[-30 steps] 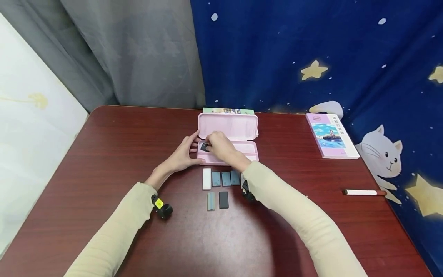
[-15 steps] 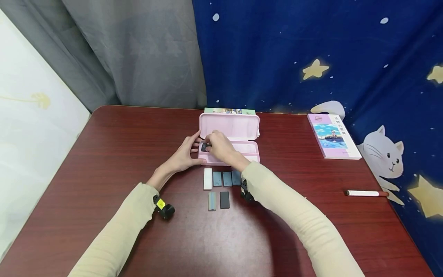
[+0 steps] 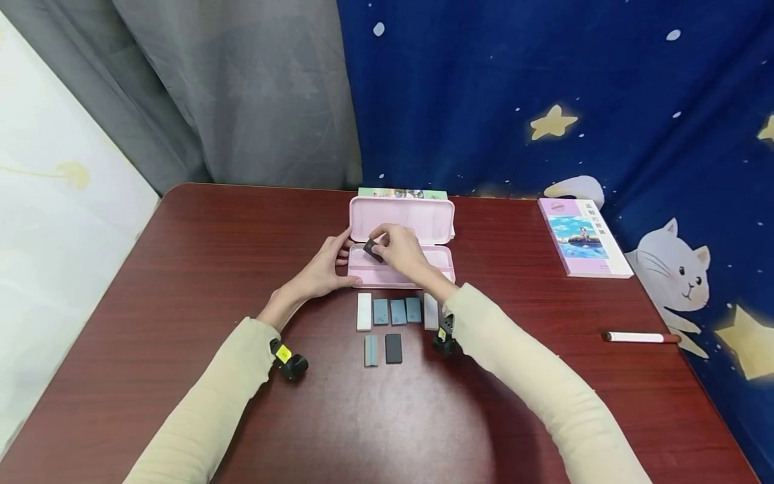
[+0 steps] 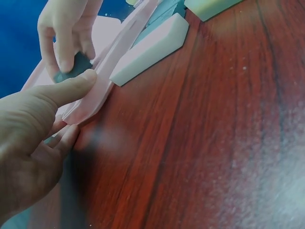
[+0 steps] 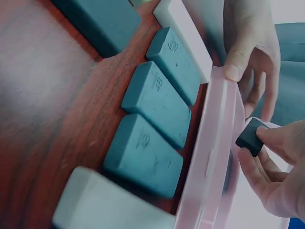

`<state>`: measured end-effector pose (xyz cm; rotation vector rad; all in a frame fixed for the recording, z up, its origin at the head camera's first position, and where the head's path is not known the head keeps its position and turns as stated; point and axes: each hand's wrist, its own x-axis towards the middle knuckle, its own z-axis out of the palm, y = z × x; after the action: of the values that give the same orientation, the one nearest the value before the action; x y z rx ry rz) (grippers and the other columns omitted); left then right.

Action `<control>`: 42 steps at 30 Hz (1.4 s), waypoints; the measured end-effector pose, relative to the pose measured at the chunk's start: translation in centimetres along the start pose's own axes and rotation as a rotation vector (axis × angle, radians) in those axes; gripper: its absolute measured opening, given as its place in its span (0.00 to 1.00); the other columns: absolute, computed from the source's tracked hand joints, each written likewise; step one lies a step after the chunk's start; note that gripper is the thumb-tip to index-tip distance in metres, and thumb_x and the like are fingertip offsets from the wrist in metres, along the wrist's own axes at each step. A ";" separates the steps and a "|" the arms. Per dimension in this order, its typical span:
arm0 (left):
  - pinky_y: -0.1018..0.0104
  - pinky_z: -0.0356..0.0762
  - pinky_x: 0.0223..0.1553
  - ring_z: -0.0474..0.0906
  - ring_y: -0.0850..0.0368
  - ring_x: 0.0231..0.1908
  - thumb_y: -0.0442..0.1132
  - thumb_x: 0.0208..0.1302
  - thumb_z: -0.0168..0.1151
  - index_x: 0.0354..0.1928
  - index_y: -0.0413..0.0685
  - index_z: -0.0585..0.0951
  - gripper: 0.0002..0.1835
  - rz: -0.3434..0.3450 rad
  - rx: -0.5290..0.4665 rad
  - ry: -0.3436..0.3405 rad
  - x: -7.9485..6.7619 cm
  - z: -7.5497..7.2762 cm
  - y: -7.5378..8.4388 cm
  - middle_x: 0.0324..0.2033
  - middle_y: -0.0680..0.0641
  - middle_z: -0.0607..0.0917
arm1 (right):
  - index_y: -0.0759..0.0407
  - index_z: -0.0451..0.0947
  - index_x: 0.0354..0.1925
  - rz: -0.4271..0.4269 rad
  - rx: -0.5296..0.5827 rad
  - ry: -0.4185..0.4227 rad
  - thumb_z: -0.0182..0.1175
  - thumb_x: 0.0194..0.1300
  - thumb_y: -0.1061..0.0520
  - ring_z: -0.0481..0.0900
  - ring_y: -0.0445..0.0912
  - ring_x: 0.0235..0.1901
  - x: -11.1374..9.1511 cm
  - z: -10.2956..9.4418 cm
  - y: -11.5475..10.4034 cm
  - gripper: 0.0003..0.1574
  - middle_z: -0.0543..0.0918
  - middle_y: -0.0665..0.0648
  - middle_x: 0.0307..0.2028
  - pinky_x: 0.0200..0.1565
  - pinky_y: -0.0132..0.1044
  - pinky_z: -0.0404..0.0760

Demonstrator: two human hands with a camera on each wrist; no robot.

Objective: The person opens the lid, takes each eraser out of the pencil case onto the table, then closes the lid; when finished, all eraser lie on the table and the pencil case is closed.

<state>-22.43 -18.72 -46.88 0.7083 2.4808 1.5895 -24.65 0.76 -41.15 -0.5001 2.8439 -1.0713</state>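
Observation:
A pink pencil case (image 3: pixel 402 220) stands with its lid up near the back of the table. My left hand (image 3: pixel 323 269) holds its left end, the thumb (image 4: pixel 76 88) on the front rim and the fingers around the end. Over the case's left part my right hand (image 3: pixel 404 252) pinches a small black eraser (image 5: pixel 250 138) between thumb and fingertips, tilted. In front of the case lie a white eraser (image 3: pixel 364 312), several blue-grey erasers (image 3: pixel 397 312) marked 4B, and a whitish one (image 3: pixel 431 312). Closer to me are a striped eraser (image 3: pixel 371 351) and a dark one (image 3: pixel 394 349).
Behind the raised lid shows a green printed box or book (image 3: pixel 402 193). A book with a pink and blue cover (image 3: pixel 577 238) lies at the back right. Nearer the right edge is a white marker (image 3: pixel 641 337). Curtains (image 3: pixel 278 94) hang behind the table.
My right hand has lifted the black eraser and shifted it a little to the right within the case's area. The whitish eraser at the row's right end shows again. My left hand stays put.

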 end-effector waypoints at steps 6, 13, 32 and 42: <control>0.55 0.70 0.59 0.64 0.45 0.54 0.32 0.48 0.76 0.75 0.35 0.45 0.59 0.018 0.077 -0.018 0.2 -0.1 0.1 0.57 0.36 0.63 | 0.62 0.82 0.48 -0.009 0.204 0.003 0.63 0.61 0.67 0.80 0.47 0.22 -2.1 -0.9 1.1 0.15 0.79 0.58 0.26 0.24 0.31 0.79; 0.54 0.70 0.59 0.64 0.45 0.54 0.33 0.50 0.76 0.75 0.36 0.43 0.59 0.013 0.079 -0.041 0.1 -0.2 0.4 0.57 0.35 0.63 | 0.63 0.84 0.44 0.081 0.336 0.034 0.67 0.58 0.66 0.83 0.48 0.23 -5.3 -1.7 2.0 0.13 0.81 0.59 0.28 0.25 0.37 0.83; 0.51 0.69 0.59 0.64 0.42 0.55 0.33 0.51 0.75 0.75 0.37 0.43 0.59 0.035 0.085 -0.048 -0.2 -0.2 0.4 0.58 0.34 0.61 | 0.67 0.81 0.39 0.278 0.508 -0.103 0.68 0.55 0.69 0.83 0.49 0.22 -14.8 -2.3 2.6 0.11 0.82 0.59 0.24 0.26 0.42 0.85; 0.51 0.68 0.60 0.62 0.44 0.55 0.34 0.52 0.75 0.76 0.39 0.43 0.58 0.027 0.076 -0.053 -0.2 -0.2 0.1 0.58 0.35 0.60 | 0.68 0.79 0.37 0.235 0.438 -0.105 0.68 0.54 0.70 0.83 0.48 0.22 -16.7 -0.8 2.9 0.11 0.80 0.56 0.22 0.24 0.39 0.84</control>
<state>-22.30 -18.96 -46.74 0.7867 2.5153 1.4715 -9.79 8.67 -43.32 -0.1754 2.3952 -1.5042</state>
